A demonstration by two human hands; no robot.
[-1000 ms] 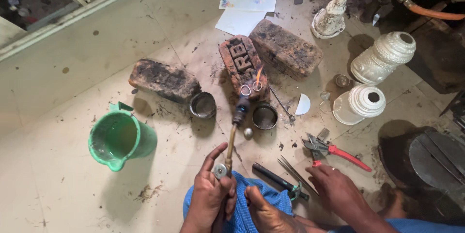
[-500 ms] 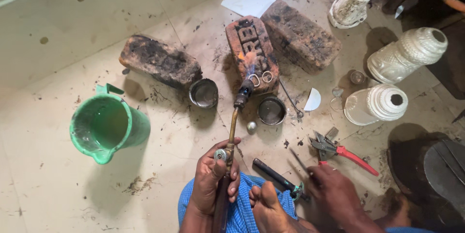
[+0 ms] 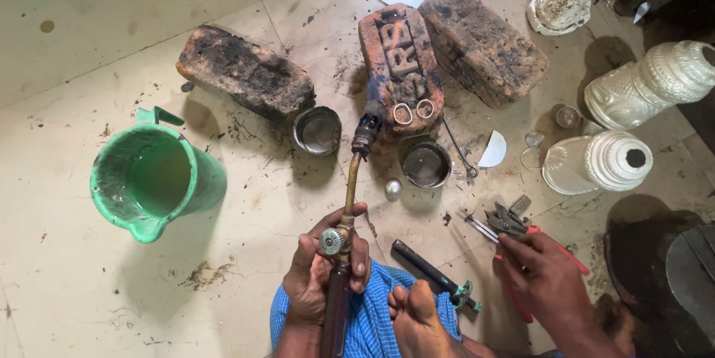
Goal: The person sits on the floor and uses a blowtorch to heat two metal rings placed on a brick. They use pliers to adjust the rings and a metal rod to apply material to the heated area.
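My left hand (image 3: pixel 322 267) grips a brass blow torch (image 3: pixel 351 179) by its valve. The torch's dark nozzle points at a scorched brick (image 3: pixel 398 68) with raised letters, where two small metal rings (image 3: pixel 414 111) lie. A faint flame shows at the nozzle tip. My right hand (image 3: pixel 547 277) rests on the red handles of pliers (image 3: pixel 514 225) lying on the floor at the right. My bare foot (image 3: pixel 417 317) and a blue cloth (image 3: pixel 372 313) sit at the bottom centre.
A green plastic jug (image 3: pixel 153 179) with liquid stands left. Two more blackened bricks (image 3: pixel 246 71) (image 3: pixel 484 38) flank the centre one. Two small metal bowls (image 3: pixel 316 131) (image 3: pixel 426 164), a metal ball (image 3: pixel 392 188), white ornate vessels (image 3: pixel 596 161) (image 3: pixel 655 79) and a dark tool (image 3: pixel 436 275) lie around.
The view has shifted down and closer. My right hand has moved onto the red pliers' handles. The torch stays aimed at the lettered brick.
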